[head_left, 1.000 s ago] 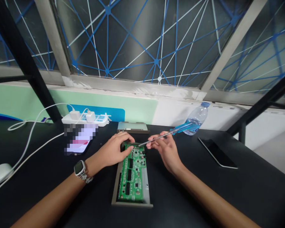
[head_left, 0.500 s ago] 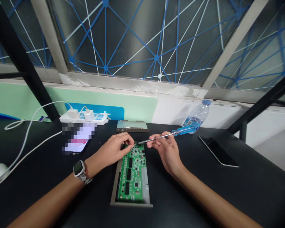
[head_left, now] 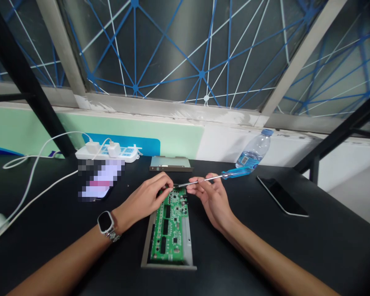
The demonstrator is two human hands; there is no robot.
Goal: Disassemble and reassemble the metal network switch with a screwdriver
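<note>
A green circuit board (head_left: 170,232) lies in a grey metal tray (head_left: 188,242) on the black table, in front of me. My left hand (head_left: 148,197), with a watch on its wrist, rests over the board's far end with thumb and fingers pinched together right at the screwdriver's tip; what they pinch is too small to see. My right hand (head_left: 211,197) grips the metal shaft of a blue-handled screwdriver (head_left: 217,176), which lies nearly level with its handle pointing right.
A grey metal cover (head_left: 170,163) lies beyond the board. A water bottle (head_left: 254,151) leans at the wall, a dark phone (head_left: 281,196) lies to the right. To the left are another phone (head_left: 100,181), a white power strip (head_left: 107,153) with chargers, and cables.
The screwdriver has tilted down to nearly level and shifted left. My left hand's fingers have lifted off the board into a pinch at its tip.
</note>
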